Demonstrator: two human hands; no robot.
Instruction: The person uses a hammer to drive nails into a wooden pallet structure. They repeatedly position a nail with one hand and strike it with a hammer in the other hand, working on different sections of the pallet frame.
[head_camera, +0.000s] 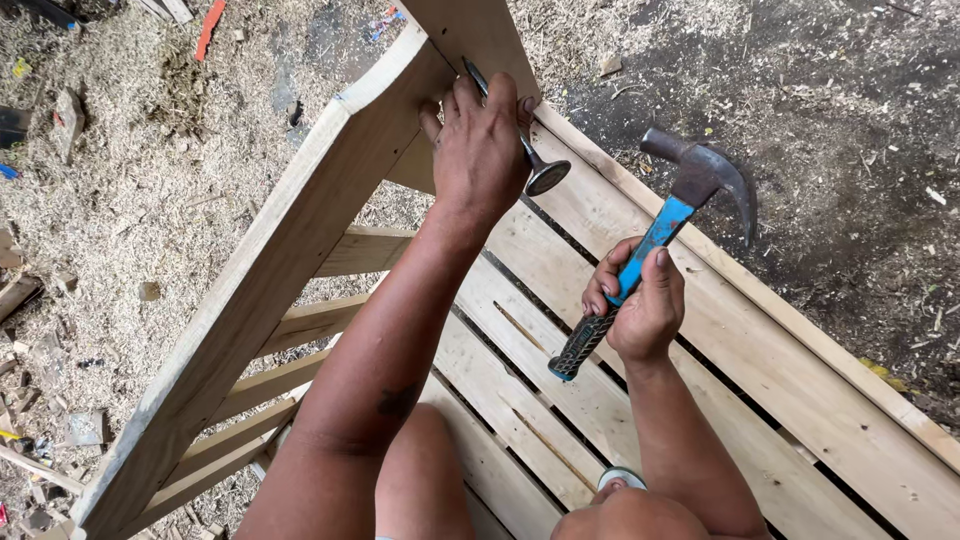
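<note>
One claw hammer with a blue shaft and black ribbed grip (640, 265) and one slim metal punch with a flat round striking head (530, 160) are in use, one per hand. The left hand (480, 150) is closed around the punch, pressing it into the corner where the thick pale wooden side rail (250, 290) meets an upright board (480, 35); the punch's tip is hidden behind the fingers. The right hand (645, 305) is wrapped tight round the hammer's shaft, head raised and tilted just right of the punch. Below lie about five wide wooden slats (560, 330), cut off by the frame edge. Both forearms reach forward, left one nearly straight. Sawdust-covered ground (130, 170) lies around, its scraps hard to identify.
</note>
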